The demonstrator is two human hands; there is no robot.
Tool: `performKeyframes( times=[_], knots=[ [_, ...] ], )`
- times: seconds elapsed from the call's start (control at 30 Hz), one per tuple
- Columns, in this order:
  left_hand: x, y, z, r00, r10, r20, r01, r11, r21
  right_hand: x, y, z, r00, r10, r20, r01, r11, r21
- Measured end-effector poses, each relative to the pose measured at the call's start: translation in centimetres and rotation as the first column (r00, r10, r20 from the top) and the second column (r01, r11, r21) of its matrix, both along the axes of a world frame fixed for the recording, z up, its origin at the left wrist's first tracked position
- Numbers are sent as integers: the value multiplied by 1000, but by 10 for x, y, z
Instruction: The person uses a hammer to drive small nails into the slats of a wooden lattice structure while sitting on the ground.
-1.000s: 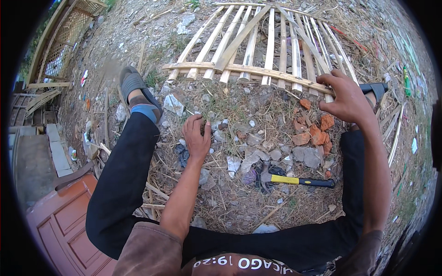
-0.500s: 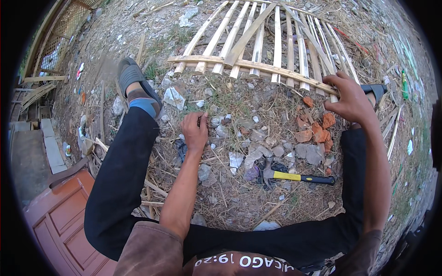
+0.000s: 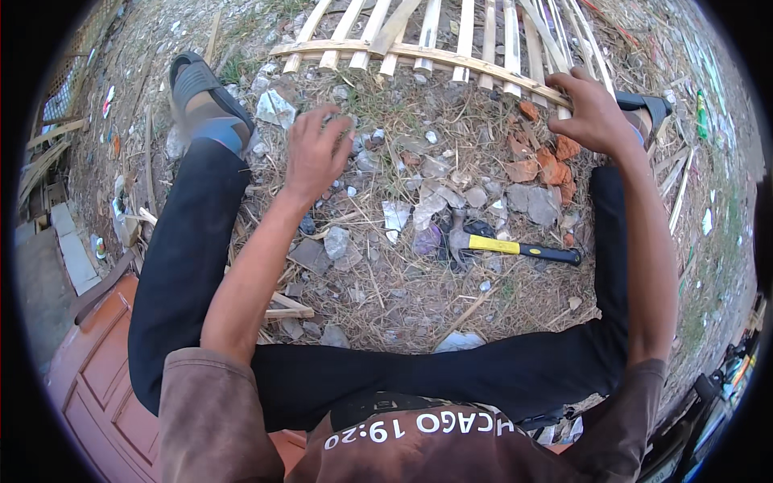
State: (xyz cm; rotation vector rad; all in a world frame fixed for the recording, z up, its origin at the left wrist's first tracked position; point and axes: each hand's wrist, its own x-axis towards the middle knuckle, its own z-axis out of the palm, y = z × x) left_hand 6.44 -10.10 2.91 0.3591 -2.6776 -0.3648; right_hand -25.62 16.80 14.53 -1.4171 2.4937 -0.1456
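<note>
- Head view: your left hand [image 3: 316, 153] hovers blurred over the rubble, fingers spread, holding nothing.
- Your right hand [image 3: 594, 113] presses on the bamboo panel [image 3: 451, 44]; its grip underneath is hidden, and the panel's top is cut off.
- The hammer [image 3: 515, 246] lies between your legs.

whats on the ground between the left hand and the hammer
In the head view, between the left hand and the hammer lie grey stones, dry straw and scraps on bare dirt; no tool or slat sits there.
</note>
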Motion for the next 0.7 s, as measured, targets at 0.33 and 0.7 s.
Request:
performKeyframes(
  times=[0.33, 0.7],
  knots=[
    [-57, 9, 44, 953, -239, -185, 200, 958, -207, 19, 15, -55, 994, -19, -105, 12, 997, -71],
    [-74, -16, -1, 958, -105, 268, 136, 986, -97, 39, 22, -112, 985, -77, -155, 48, 982, -185]
  ],
)
